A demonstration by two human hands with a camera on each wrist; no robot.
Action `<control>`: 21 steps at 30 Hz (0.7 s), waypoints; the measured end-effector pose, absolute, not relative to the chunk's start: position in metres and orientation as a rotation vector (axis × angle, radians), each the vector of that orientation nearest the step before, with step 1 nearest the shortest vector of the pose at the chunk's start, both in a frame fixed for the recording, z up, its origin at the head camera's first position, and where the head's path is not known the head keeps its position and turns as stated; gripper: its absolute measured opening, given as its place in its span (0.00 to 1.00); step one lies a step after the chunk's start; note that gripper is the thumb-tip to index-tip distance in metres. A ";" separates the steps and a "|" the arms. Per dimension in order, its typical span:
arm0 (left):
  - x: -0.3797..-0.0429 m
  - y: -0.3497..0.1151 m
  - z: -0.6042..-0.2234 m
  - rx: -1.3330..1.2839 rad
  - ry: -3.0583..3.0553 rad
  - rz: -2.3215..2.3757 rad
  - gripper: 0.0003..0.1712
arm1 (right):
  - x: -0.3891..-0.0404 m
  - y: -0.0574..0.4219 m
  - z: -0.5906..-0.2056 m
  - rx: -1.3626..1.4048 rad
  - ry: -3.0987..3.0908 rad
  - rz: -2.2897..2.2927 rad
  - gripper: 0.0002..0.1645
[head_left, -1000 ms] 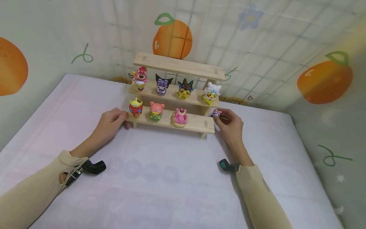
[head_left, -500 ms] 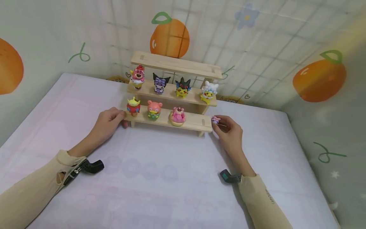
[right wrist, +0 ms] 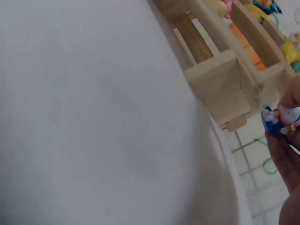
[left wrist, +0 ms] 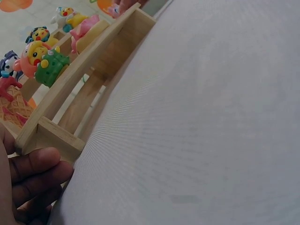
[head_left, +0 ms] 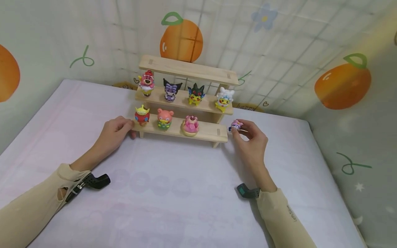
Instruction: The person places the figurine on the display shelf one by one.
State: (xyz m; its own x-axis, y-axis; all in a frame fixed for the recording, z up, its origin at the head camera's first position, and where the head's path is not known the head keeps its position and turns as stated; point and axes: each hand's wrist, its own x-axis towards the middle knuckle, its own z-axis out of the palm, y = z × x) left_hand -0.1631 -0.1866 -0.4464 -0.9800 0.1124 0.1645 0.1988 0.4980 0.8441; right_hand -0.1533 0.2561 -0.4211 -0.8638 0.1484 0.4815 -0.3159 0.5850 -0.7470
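Observation:
A three-tier wooden display stand [head_left: 172, 130] stands on the table. My left hand [head_left: 116, 132] grips the left end of its lowest shelf, thumb above and fingers below the board in the left wrist view. Just off the right end of that shelf, my right hand [head_left: 252, 141] pinches a small pink, white and blue figurine [head_left: 236, 124] between thumb and fingers. The bottom shelf bears a green alien figurine [head_left: 142, 115], a pink-hooded yellow figurine [head_left: 164, 119] and a pink bear figurine [head_left: 190, 125] in a yellow ring. Bare wood [head_left: 218, 132] shows at its right end.
On the middle shelf stand a strawberry-topped bear figurine [head_left: 147, 83], a purple-and-black one [head_left: 171, 91], a dark-hooded yellow one [head_left: 196, 95] and a white-hooded yellow one [head_left: 224, 100]. The bare top shelf [head_left: 189, 70] is near a patterned curtain [head_left: 124, 34] behind the table [head_left: 173, 206].
My right hand has shifted slightly beside the shelf's right end and turned, so more of the figurine shows. The left hand keeps its grip on the stand. The whole view has drifted a little.

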 end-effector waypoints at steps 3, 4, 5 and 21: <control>-0.163 -0.186 -0.445 -0.276 -2.641 -1.504 0.25 | -0.149 0.250 -0.415 0.168 -2.297 1.248 0.18; -0.162 -0.186 -0.445 -0.278 -2.641 -1.503 0.25 | -0.147 0.248 -0.412 0.179 -2.294 1.253 0.18; -0.162 -0.186 -0.445 -0.280 -2.640 -1.503 0.25 | -0.145 0.245 -0.410 0.191 -2.289 1.260 0.18; -0.160 -0.186 -0.441 -0.277 -2.638 -1.518 0.25 | -0.148 0.240 -0.412 0.366 -2.284 1.292 0.22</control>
State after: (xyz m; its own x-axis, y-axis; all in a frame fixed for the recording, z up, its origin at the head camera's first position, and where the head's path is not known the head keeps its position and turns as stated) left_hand -0.1599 -0.1861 -0.4409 -0.9799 0.1140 0.1637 0.1988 0.4913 0.8480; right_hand -0.1475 0.2402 -0.4122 -0.8452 0.0066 0.5344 -0.4546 0.5169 -0.7254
